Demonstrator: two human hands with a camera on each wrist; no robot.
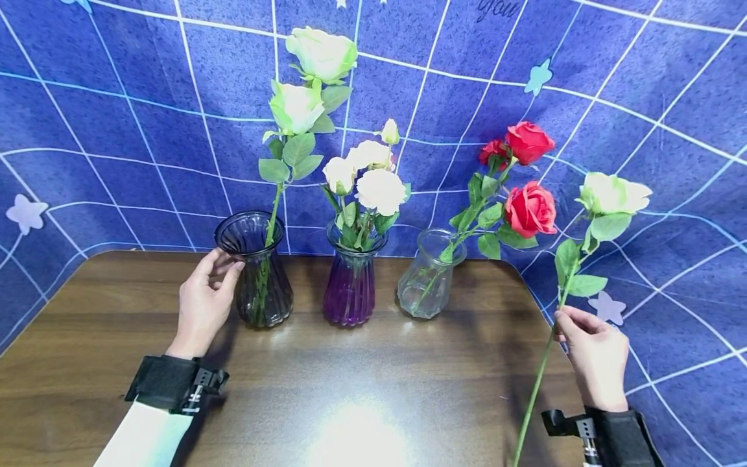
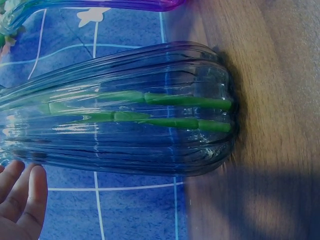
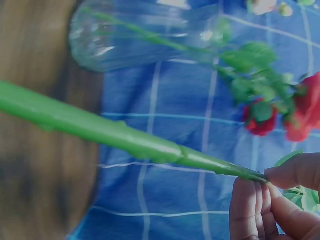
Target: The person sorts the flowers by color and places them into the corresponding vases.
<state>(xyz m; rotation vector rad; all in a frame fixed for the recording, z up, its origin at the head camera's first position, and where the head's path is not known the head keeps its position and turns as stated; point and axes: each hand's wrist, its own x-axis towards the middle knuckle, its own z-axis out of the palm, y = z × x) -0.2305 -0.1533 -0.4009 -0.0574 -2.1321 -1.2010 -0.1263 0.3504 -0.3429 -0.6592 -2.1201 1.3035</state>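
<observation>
My left hand (image 1: 204, 301) is at the dark grey glass vase (image 1: 265, 298), thumb and fingers against its neck just under the flared rim. In the left wrist view the fingertips (image 2: 37, 175) reach the vase's side, and two green stems (image 2: 190, 112) stand inside. Two pale green-white roses (image 1: 321, 55) rise from that vase. Out to the right, my right hand (image 1: 592, 353) pinches the long green stem (image 3: 125, 140) of a single pale green-white rose (image 1: 613, 193) between thumb and fingers. The bloom points up, and the bare stem slants down toward the table's front.
A purple glass vase (image 1: 349, 292) with white flowers (image 1: 379, 188) stands in the middle. Right of it is a clear glass vase (image 1: 423, 292) with red roses (image 1: 530, 209) leaning right. All stand near the back of the wooden table (image 1: 280, 389), before a blue gridded cloth (image 1: 146, 130).
</observation>
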